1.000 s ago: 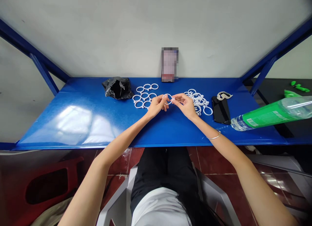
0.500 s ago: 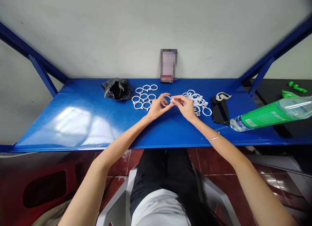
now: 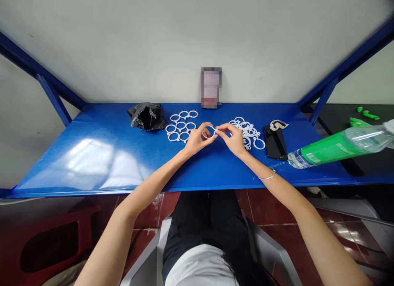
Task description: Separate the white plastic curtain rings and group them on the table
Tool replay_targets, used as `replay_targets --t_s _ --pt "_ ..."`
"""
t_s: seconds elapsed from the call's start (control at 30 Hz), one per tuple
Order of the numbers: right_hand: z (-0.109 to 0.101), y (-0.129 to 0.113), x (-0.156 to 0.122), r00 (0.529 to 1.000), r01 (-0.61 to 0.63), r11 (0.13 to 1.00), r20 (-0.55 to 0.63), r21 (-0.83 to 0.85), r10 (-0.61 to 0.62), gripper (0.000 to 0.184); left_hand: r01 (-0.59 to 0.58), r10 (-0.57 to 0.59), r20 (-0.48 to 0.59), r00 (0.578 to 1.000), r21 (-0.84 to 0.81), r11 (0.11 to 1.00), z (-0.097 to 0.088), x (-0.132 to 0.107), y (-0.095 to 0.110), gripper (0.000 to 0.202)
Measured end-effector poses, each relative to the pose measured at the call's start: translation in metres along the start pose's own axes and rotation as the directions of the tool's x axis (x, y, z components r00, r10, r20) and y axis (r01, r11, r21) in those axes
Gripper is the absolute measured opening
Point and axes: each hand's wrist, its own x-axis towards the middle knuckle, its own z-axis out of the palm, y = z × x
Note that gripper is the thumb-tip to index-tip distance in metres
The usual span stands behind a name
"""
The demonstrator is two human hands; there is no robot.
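Observation:
Between both hands, above the blue table point(image 3: 123, 158), is a white plastic curtain ring point(image 3: 208, 137) with a small eyelet. My left hand point(image 3: 195, 139) grips the ring's left side, thumb and fingers curled about it. The fingertips of my right hand point(image 3: 234, 139) pinch the ring's right side, where the eyelet appears to be; the fingers hide that detail. To the left of my left hand, several similar rings point(image 3: 181, 130) lie flat in loose rows. Beside my right hand, a heaped pile of rings point(image 3: 250, 132) is partly covered by it.
A crumpled black plastic bag point(image 3: 147, 116) sits at the back left. A blurred-out phone-like object point(image 3: 211, 88) leans on the wall. Right of the pile are a black phone point(image 3: 275, 143), a whitish curved clip-like item point(image 3: 279, 125) and a green-labelled bottle point(image 3: 335, 148).
The view has shifted slightly, so the table appears lower. Both hands keep hold of the same ring, with only a small change in the fingers.

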Motion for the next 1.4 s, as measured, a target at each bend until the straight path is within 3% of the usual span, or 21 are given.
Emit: replay_targets --t_s 1.4 --pt "0.0007 0.0053 0.0019 1.000 0.014 0.998 -0.023 0.068 -0.013 0.034 -0.030 0.029 0.014 0.999 0.008 1.000 0.0016 -0.0027 -0.0032 0.041"
